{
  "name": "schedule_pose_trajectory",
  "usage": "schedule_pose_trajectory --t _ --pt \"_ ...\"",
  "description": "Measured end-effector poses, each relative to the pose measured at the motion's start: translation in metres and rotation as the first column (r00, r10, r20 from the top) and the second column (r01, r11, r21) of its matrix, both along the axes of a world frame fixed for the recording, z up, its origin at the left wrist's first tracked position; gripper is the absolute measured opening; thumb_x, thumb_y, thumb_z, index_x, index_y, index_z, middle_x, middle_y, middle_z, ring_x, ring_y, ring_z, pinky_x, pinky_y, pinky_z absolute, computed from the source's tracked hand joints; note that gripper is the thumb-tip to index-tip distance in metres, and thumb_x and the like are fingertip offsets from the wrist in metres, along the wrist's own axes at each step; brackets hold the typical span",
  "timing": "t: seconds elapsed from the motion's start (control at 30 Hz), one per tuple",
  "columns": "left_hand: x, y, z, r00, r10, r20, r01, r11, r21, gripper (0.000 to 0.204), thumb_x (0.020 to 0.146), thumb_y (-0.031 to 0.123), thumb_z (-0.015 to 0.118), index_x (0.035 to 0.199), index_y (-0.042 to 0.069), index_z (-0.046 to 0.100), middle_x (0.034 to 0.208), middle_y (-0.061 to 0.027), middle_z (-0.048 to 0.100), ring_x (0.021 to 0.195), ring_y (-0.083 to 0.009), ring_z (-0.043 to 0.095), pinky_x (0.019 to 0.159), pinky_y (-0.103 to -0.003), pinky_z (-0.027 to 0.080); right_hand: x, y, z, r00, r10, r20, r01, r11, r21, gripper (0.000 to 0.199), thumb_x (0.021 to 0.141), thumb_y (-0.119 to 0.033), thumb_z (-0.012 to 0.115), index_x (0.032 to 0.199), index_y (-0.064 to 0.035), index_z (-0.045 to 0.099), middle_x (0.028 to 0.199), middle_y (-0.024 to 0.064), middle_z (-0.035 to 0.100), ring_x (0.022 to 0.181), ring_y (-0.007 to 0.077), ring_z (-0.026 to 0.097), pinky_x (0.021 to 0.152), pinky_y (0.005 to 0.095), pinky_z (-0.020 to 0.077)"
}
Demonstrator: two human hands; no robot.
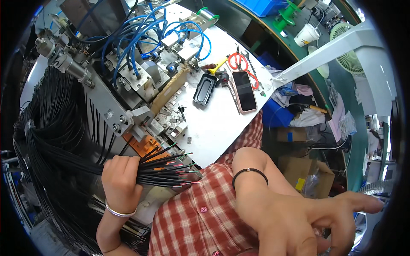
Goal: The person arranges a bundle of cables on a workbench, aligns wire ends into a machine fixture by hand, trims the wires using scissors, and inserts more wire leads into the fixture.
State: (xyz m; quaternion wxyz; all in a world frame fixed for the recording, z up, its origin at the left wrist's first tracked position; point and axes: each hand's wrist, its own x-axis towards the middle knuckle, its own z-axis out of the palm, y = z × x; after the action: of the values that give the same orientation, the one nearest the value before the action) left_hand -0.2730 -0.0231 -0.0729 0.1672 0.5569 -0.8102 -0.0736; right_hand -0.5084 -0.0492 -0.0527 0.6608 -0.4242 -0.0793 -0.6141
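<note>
My left hand (121, 181) is closed round a bundle of black cables (164, 174). Their stripped ends, with thin red, green and white wires showing, stick out to the right of my fist, over my lap. Leftward, the bundle runs into a large mass of black cables (51, 128) hanging by the machine. My right hand (294, 219) is raised close to the camera at the lower right. Its fingers are spread and bent, and I see nothing in them. An orange block (145, 145) of the machine lies just beyond my left fist.
A machine with blue air tubes (141, 38) fills the far left. On its white tabletop (218, 132) lie a phone (244, 91), a black tray (205, 89), red-handled pliers (238, 62) and small metal parts. A white arm (324, 51) crosses at right; a cardboard box (307, 175) stands below.
</note>
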Motion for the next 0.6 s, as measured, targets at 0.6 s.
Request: schedule_pose_trajectory --t 0.6 --pt "0.000 -0.004 0.000 0.999 -0.032 0.026 0.034 0.997 -0.063 0.042 0.053 -0.001 0.058 0.095 -0.003 0.058 0.072 -0.0104 0.050 0.069 -0.0284 0.049 0.062 -0.037 0.037 0.003 -0.073 0.001 0.992 -0.013 0.126 -0.020 0.966 0.258 0.049 0.094 -0.028 0.049 0.135 -0.0056 0.032 0.120 0.0149 0.046 0.109 0.0270 0.049 0.093 0.0408 0.0409"
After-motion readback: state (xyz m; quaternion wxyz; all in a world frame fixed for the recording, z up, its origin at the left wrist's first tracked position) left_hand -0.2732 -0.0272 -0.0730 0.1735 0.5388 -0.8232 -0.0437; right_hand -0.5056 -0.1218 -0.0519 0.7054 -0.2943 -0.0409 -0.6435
